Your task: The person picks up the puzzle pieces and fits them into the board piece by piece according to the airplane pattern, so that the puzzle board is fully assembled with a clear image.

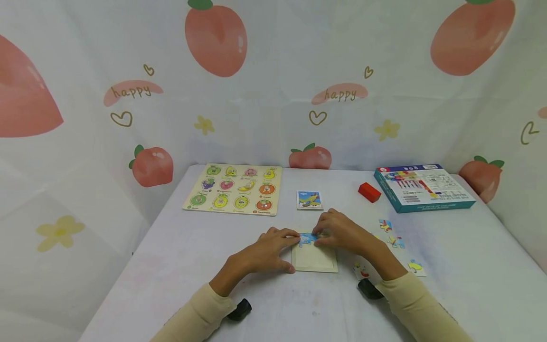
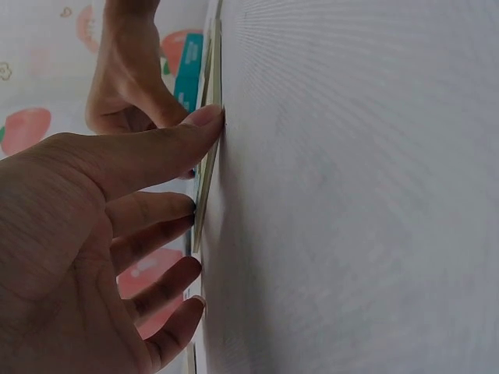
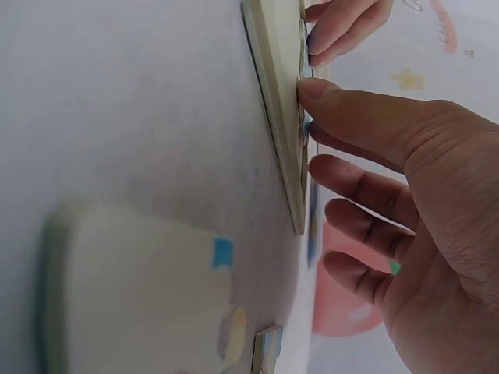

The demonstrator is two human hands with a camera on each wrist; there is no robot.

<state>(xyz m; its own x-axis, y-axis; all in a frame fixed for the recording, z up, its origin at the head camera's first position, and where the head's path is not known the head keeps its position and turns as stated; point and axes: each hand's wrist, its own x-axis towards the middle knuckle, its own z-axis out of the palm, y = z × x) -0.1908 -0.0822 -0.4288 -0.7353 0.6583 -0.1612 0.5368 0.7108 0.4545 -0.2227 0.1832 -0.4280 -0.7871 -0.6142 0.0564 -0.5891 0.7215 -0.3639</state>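
A small wooden puzzle tray [image 1: 315, 261] lies on the table before me, with blue picture puzzle pieces [image 1: 306, 238] along its far side. My left hand [image 1: 266, 249] is at the tray's left side, its thumb by the near corner and a fingertip touching the pieces at the far left. In the left wrist view, the left fingers [image 2: 160, 300] are loosely spread. With thumb and forefinger, my right hand [image 1: 342, 232] pinches a puzzle piece at the tray's far side; its fingers partly hide that piece. The right wrist view shows the other right fingers [image 3: 362, 183] spread.
Loose puzzle pieces [image 1: 396, 242] lie to the right, some behind my right forearm. Farther back are a picture card [image 1: 309, 200], a red block [image 1: 369, 192] and a flat box [image 1: 427, 187]. A fruit puzzle board [image 1: 232, 189] lies at the back left.
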